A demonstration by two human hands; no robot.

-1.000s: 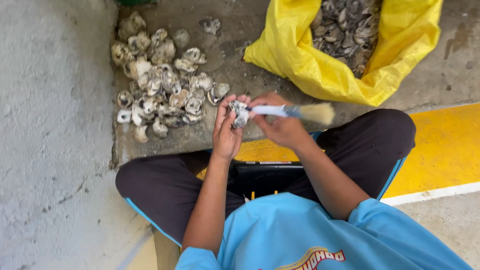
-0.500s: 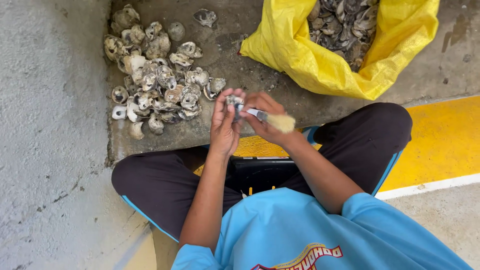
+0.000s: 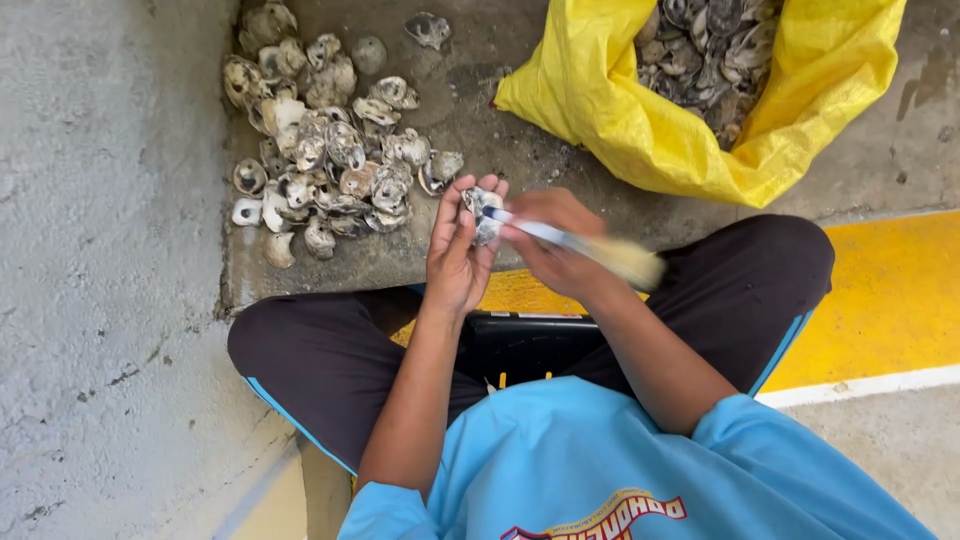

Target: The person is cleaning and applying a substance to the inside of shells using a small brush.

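Observation:
My left hand holds a grey oyster shell upright in its fingers, above my lap. In my right hand is a knife with a pale wooden handle; its blade tip rests against the shell. The knife and right hand are blurred by motion. Both hands hover just in front of a heap of oyster shells lying on the wet concrete.
A yellow sack at the upper right is open and holds several more shells. I sit on a low black stool with dark trousers spread wide. A yellow painted strip with a white line runs at the right. Rough concrete wall lies left.
The right hand and knife have shifted slightly against the shell, working back and forth. The left hand stays on the shell. The camera view has drifted a little.

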